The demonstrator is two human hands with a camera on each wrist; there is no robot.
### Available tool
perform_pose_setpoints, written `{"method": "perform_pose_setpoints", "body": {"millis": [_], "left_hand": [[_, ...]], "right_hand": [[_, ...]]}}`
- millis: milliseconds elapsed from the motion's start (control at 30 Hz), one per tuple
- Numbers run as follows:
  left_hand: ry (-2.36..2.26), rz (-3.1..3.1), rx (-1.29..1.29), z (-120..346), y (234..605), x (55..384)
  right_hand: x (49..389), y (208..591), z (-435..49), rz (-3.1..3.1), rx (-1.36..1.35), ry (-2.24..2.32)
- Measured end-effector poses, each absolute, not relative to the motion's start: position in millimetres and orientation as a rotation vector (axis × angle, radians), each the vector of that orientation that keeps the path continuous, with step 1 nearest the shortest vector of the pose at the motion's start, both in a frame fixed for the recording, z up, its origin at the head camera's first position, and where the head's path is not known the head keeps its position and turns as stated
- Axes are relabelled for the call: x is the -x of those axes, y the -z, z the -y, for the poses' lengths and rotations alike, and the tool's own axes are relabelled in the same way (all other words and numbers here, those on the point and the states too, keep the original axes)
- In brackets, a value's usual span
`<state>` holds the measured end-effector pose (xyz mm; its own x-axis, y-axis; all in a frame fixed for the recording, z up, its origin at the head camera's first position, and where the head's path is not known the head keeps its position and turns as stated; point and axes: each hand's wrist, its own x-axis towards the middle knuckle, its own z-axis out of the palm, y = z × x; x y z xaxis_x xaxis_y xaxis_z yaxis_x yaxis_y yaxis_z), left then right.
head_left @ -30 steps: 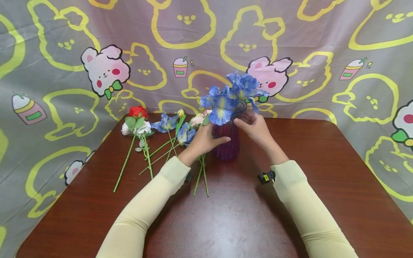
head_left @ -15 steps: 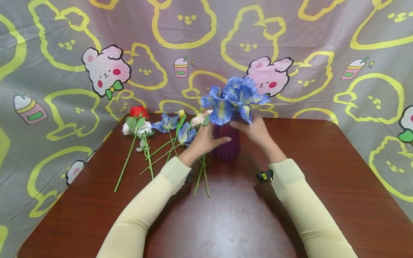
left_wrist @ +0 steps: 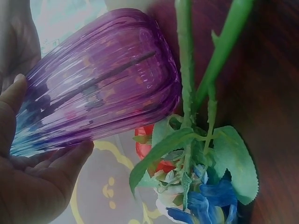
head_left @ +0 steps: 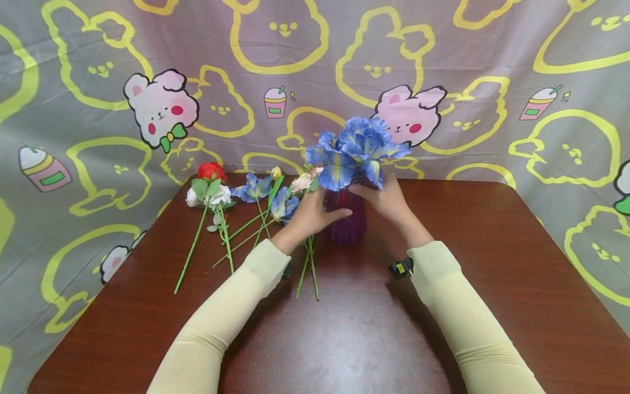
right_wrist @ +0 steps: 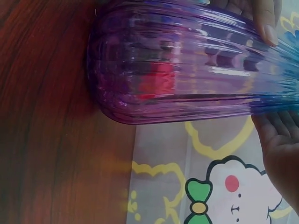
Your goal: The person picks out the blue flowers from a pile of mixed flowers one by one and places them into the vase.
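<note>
Vase (head_left: pixel 348 231), purple and ribbed, stands upright on the table (head_left: pixel 443 334); glass or plastic cannot be told, but it looks stiff, smooth and perhaps slippery, best held at its narrow neck. The left hand (head_left: pixel 312 214) curls round it, thumb across the front; the right hand (head_left: pixel 392 201) grips opposite, fingertips partly hidden. Soft-looking blue flowers (head_left: pixel 339 168) crowd the mouth; loose flowers (head_left: pixel 284 206) lie leftward, some stems (head_left: pixel 304 268) near the left hand.

A ribbed purple vase (head_left: pixel 352 229) stands upright, apparently holding blue flowers (head_left: pixel 364 145).
</note>
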<state>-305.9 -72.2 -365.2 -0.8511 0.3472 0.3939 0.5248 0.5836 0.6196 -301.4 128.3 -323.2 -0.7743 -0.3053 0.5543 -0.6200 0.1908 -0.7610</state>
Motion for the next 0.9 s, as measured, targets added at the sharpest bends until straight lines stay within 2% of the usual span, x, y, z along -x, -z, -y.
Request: {"method": "perform_pose_setpoints", "body": {"millis": [633,900], "left_hand": [[1.144,2.617,0.751,73,362,305],[1.093,2.718,0.657,82,352,301]], "right_hand": [[295,326,-127,2.248,-0.824,-1.468],[296,327,-127,2.224,-0.834,-1.481]]}}
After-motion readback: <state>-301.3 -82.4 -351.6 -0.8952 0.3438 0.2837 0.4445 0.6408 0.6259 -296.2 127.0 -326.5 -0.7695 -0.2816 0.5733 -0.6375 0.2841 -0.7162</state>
